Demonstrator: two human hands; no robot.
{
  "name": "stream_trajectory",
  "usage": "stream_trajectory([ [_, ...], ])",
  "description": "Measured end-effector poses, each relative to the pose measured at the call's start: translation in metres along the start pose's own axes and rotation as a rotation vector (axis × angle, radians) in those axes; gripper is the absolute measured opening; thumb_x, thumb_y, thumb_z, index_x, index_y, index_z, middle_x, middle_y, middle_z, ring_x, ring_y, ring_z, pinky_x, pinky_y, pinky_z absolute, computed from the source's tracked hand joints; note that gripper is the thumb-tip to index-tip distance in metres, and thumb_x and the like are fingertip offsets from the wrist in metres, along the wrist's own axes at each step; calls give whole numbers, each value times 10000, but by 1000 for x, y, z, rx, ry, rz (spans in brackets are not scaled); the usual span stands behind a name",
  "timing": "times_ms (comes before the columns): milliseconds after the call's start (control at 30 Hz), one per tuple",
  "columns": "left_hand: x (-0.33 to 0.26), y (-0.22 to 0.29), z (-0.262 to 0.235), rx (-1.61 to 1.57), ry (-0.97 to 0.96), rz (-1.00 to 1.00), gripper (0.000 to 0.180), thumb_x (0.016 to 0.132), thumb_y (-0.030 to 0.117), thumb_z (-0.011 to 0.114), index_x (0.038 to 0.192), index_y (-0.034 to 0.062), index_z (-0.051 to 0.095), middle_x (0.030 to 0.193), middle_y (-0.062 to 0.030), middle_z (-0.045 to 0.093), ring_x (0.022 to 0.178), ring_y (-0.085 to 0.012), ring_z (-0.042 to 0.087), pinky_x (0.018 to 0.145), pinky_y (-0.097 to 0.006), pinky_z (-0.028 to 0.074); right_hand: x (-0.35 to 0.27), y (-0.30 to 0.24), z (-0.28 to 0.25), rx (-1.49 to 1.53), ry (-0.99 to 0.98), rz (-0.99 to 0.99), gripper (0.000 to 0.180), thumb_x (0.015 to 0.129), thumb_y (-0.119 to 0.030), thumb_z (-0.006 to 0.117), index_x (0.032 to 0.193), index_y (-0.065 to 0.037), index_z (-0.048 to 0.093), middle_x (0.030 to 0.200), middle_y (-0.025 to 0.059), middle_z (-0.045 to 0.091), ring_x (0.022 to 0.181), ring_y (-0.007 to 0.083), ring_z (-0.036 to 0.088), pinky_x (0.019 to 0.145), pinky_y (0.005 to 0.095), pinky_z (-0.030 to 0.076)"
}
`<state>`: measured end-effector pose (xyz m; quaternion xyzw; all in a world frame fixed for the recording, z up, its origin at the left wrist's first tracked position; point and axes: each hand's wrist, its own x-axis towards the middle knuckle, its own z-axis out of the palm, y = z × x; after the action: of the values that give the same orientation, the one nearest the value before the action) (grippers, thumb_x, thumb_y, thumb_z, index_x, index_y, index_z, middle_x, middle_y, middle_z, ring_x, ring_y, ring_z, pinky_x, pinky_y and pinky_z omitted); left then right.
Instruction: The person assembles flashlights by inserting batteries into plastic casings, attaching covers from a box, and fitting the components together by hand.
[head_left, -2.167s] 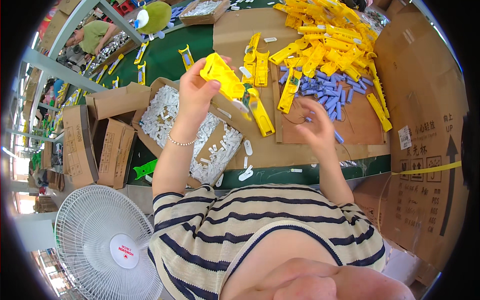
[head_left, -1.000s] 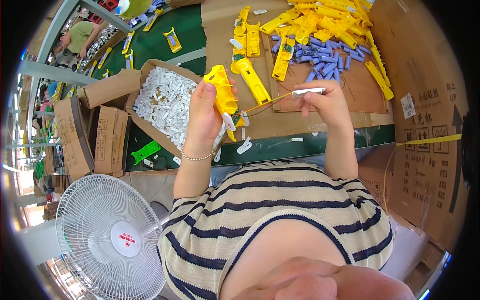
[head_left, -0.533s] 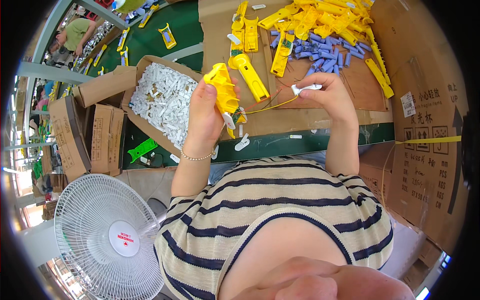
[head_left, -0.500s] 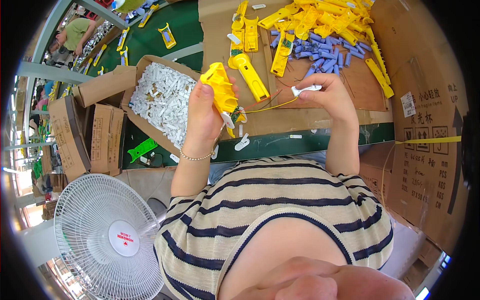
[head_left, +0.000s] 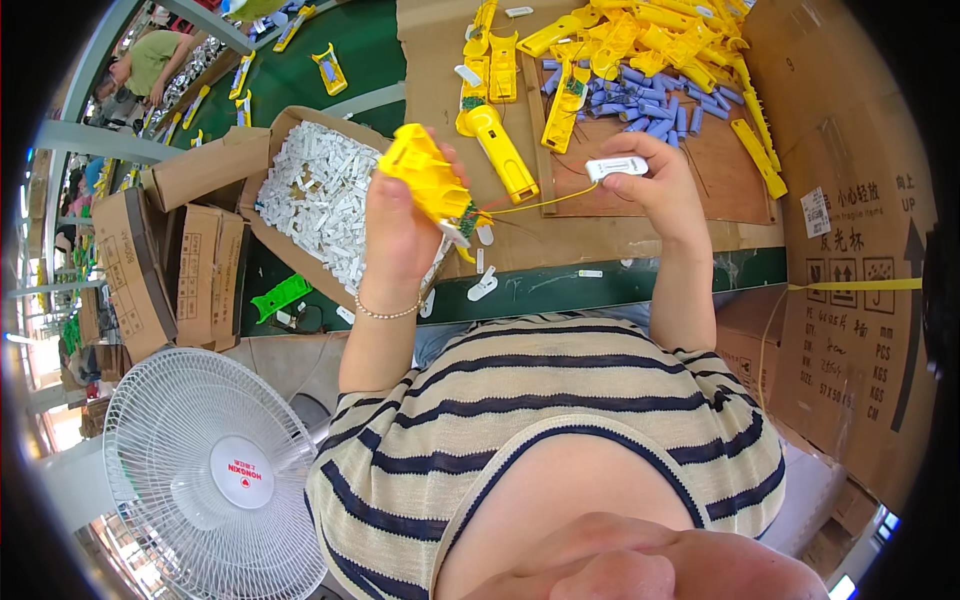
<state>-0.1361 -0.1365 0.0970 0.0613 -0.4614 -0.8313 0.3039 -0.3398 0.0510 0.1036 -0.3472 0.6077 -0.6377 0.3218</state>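
Fingers of left hand (head_left: 400,225) clasp yellow plastic housing (head_left: 428,180); right hand (head_left: 655,185) pinches flat white oblong part (head_left: 616,167).

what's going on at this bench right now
A person in a striped top sits at a cardboard-covered bench. Their left hand grips a yellow plastic housing, and their right hand pinches a small white part. A thin yellow wire runs between the two. An open box of white parts sits to the left, with a pile of yellow housings and blue cylinders further back.
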Motion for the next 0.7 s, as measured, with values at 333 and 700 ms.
stream_trajectory([
  [333,-6,-35,19,-97,-35,-176,383,915,289,536,1179,17,484,1022,-88,602,909,-175,594,826,-299,473,-5,8,50,928,-115,-52,310,747,-10,665,1041,-8,567,852,103,636,749,223,627,582,251,506],
  [700,-10,-39,28,73,-132,-262,406,862,119,609,1222,-9,471,1091,-87,582,978,-183,589,886,-298,455,-2,-6,50,472,-162,307,241,771,-12,667,991,42,582,736,87,640,508,99,583,450,184,456],
])
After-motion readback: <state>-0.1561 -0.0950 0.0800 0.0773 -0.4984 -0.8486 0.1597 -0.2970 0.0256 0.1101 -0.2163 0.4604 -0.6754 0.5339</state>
